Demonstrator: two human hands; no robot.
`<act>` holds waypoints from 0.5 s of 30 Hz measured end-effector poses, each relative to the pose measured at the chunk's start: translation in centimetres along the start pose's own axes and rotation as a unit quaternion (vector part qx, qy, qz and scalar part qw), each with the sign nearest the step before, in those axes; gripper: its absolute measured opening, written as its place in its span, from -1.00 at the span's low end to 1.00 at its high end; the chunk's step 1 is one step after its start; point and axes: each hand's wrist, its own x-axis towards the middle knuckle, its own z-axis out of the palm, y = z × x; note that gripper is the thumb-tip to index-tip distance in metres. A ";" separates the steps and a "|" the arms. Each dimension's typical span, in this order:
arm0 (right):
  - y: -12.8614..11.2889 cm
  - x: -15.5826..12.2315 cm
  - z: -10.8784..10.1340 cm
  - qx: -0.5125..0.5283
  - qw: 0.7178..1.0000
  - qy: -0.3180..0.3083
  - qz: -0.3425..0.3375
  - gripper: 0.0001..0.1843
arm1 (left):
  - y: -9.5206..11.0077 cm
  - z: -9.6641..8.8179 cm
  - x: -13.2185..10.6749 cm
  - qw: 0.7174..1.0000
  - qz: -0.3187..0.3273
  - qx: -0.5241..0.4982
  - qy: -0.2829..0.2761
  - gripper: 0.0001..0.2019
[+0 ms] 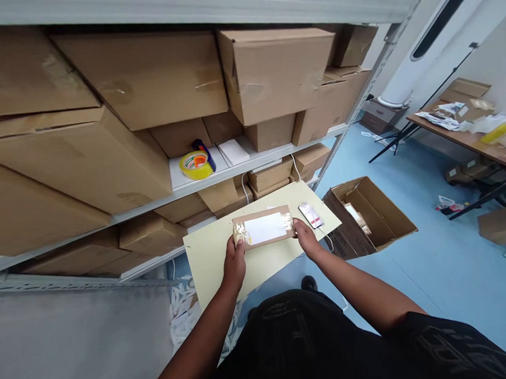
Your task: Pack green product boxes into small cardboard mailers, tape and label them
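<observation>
Fingers of our left hand (234, 264) and right hand (306, 240) grip the flat brown cardboard parcel (263, 228) at eight and three o'clock, over a pale-yellow rectangular tabletop (260, 268); likely light, stiff, best end-held.

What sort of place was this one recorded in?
Probably a stockroom or packing area: metal shelving stacked with cardboard boxes, a roll of yellow tape on one shelf, and a flat parcel held between the left hand and right hand.

Packing stockroom, metal shelves (186, 8), stacked cardboard boxes (281, 76), yellow tape roll (197, 173), open carton (386, 209)
</observation>
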 end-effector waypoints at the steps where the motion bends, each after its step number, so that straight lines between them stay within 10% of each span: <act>1: -0.3 0.3 -1.4 0.003 1.000 0.001 0.003 -0.37 | 0.9 1.2 0.1 1.000 0.004 -0.002 -0.006 -0.49; 7: -0.9 3.7 -11.9 0.037 0.999 0.033 -0.007 -0.34 | 5.8 10.5 0.4 0.998 0.041 0.027 -0.041 -0.47; 15: -0.6 8.3 -29.4 0.031 0.994 0.105 -0.004 -0.39 | 11.5 27.6 1.4 0.990 0.073 0.069 -0.101 -0.48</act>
